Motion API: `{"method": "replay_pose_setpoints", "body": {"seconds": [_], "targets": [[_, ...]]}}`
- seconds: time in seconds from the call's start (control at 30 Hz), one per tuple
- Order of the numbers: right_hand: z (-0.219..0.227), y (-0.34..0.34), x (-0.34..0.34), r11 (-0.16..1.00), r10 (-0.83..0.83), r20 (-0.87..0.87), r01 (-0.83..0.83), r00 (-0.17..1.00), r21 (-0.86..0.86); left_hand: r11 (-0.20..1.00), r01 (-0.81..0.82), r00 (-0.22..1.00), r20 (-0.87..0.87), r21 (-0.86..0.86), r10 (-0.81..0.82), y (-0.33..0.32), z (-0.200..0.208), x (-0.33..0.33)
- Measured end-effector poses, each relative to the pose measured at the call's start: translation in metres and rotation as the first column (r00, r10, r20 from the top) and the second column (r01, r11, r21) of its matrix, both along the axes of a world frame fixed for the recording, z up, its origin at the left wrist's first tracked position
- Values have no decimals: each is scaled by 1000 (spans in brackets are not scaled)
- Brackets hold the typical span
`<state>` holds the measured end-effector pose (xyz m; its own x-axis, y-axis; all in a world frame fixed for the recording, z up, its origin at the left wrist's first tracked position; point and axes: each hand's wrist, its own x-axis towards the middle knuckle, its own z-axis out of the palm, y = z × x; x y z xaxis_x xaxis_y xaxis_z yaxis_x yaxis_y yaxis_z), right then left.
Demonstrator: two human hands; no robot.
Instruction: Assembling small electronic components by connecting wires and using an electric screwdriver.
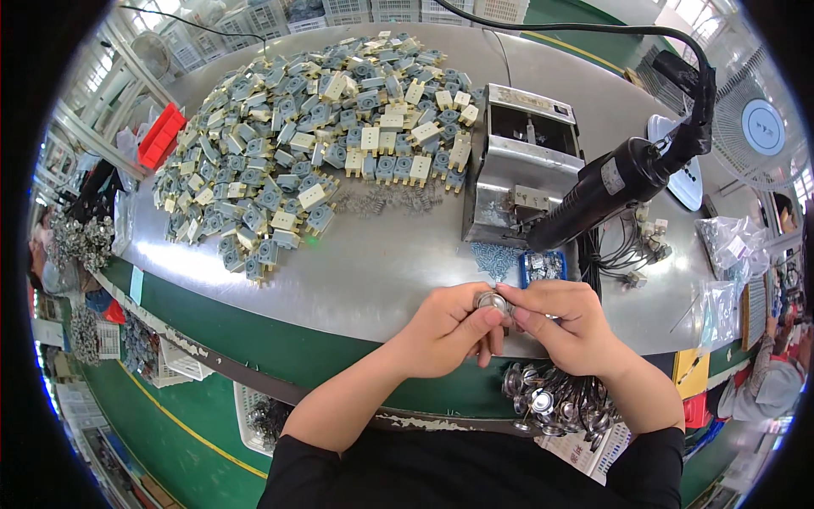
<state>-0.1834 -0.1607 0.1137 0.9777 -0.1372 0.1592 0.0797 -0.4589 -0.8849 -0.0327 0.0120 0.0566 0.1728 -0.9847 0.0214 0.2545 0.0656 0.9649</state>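
Note:
Above the table's front edge, my two hands meet around a small round metal part with a shiny domed face [492, 300]. My left hand [445, 331] grips it between thumb and fingers. From the other side my right hand [564, 321] pinches its edge; the fingers partly cover what lies between them. Just beyond is a blue tray [543, 265] of small metal pieces, with a patch of small bluish screws [496, 260] beside it. Below my right hand hangs a bundle of similar round metal parts [543, 401] with black wires.
A large heap of grey and cream switch-like blocks [297, 127] covers the left and back of the steel table [373, 254], with loose springs [386, 201] nearby. A metal machine [521, 170] and a black cylindrical tool [602, 191] on a cable stand right. A fan [761, 127] is farther right.

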Motion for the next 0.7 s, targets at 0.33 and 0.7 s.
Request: {"method": "replay_pose_setpoints", "body": {"seconds": [0.33, 0.7], "targets": [[-9, -40, -15, 837, -81, -119, 3, 990, -548, 731, -620, 18, 927, -284, 375, 53, 10, 89], [-28, -42, -9, 746, -209, -382, -107, 900, -658, 692, -639, -203, 942, -335, 268, 104, -31, 115]]}}
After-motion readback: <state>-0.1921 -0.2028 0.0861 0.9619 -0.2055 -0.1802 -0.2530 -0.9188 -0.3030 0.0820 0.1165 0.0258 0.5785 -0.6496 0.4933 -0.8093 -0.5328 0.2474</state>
